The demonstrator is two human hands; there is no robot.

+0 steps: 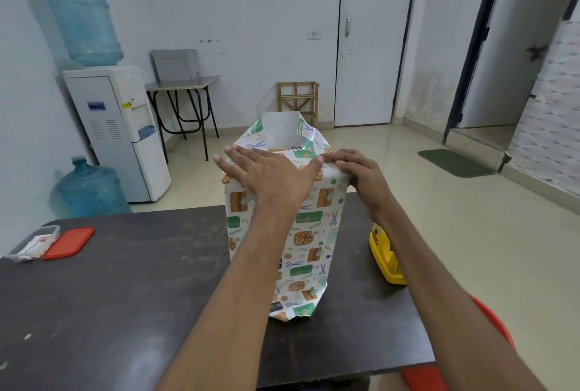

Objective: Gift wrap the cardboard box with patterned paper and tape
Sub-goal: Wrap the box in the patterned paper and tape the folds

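Dark and scuffed, the table fills the lower half of the frame, with pale floor tiles and white walls behind it; at its left edge sits a clear container with a red lid lying just beside it; right of centre a yellow tape dispenser stands partly hidden behind the right forearm. At upper left a water dispenser carries a blue bottle, a spare bottle on the floor beside it; further back are a small folding table, a wooden rack, a white door and a green mat; part of a red chair shows at lower right.

Centre frame, the cardboard box stands upright on the table, sheathed in patterned paper whose far flap rises open; only a sliver of card shows on top. The left hand lies flat on the top, fingers straight and spread; the right hand curls its fingers over the paper's top right edge, holding that fold down.
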